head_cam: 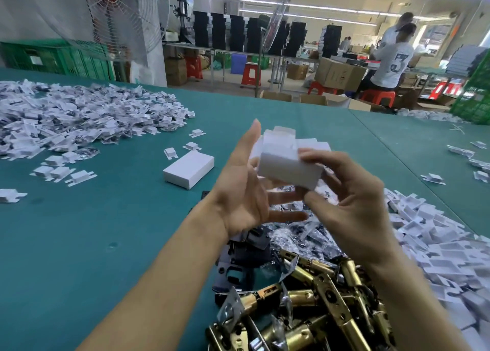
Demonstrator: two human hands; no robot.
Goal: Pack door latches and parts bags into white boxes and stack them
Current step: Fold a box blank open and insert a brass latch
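I hold a small white box (285,162) in mid-air above the green table (106,231). Its end flaps stand open at the far side. My right hand (350,197) grips the box from the right, thumb under and fingers on top. Beside it on the left is my left hand (246,189), fingers straight and spread, its palm against the box's left end. A closed white box (188,169) lies on the table to the left. Brass door latches (305,305) are heaped near the front edge. Clear parts bags (299,234) lie just beyond them.
Flat white box blanks lie in a big pile at the far left (79,120) and another pile at the right (437,244). Black metal parts (244,260) sit beside the latches. A standing fan (124,14), green crates and a seated person (392,56) are beyond the table.
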